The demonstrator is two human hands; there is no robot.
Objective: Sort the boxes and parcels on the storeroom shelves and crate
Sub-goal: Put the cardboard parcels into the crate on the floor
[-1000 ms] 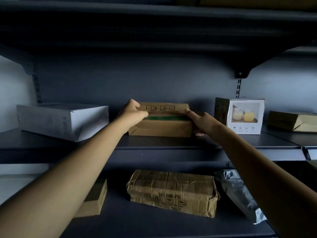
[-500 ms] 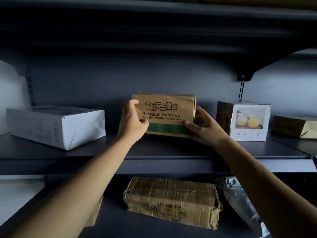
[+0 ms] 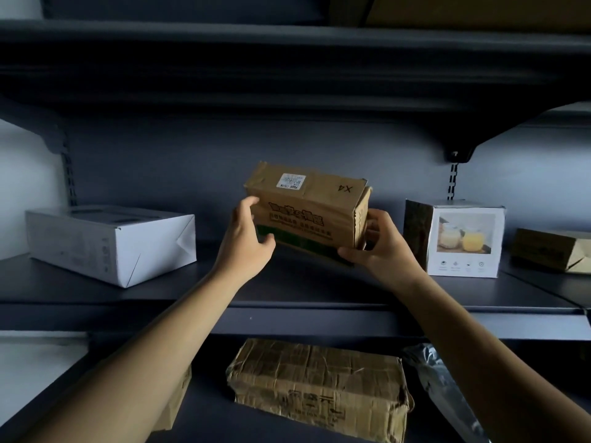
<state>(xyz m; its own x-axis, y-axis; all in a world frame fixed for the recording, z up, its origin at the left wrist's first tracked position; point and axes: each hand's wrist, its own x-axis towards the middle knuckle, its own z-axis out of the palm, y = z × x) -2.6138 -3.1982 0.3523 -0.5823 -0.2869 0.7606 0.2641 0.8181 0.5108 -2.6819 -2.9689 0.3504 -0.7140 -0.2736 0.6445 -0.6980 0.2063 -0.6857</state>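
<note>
The cardboard box (image 3: 307,215) sits at the middle of the view, tipped toward the person so its labelled top face, marked "X4", shows; it appears lifted just clear of the middle shelf (image 3: 287,292). The left hand (image 3: 246,244) grips its left end, thumb up the side and fingers curled under the lower edge. The right hand (image 3: 380,247) clasps the lower right corner, fingers wrapped behind where the end flaps (image 3: 363,215) look loose and layered.

That right end is the weak spot: the hold there is low and on a corner, so a further tilt could let the box slide out, or the flaps could splay. If it drops, it would likely strike the shelf lip or fall to the taped parcel (image 3: 319,388) at 6 o'clock on the lower shelf.

Swinging it toward 3 o'clock risks knocking the white picture box (image 3: 463,241), which stands just beside the right hand. The white carton (image 3: 108,241) at 9 o'clock is well apart. The upper shelf (image 3: 287,43) at 12 o'clock limits how high it can be lifted
</note>
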